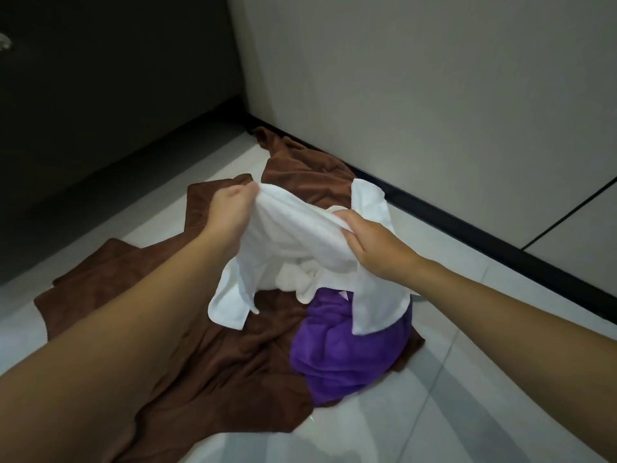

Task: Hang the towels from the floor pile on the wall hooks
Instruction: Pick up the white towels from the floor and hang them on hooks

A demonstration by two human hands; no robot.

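Note:
A white towel [293, 228] is lifted above the floor pile, stretched between both hands. My left hand [230, 205] pinches its upper left edge. My right hand [374, 242] grips its upper right edge. The towel's ends hang down at both sides. Beneath it lies a purple towel [347, 342], bunched up. A large brown towel [207, 355] is spread on the floor under both. No wall hooks are in view.
The pile sits on a pale tiled floor [450, 396] in a corner. A light wall [417, 78] with a black baseboard [467, 228] runs along the right. A dark panel [100, 95] stands at the left.

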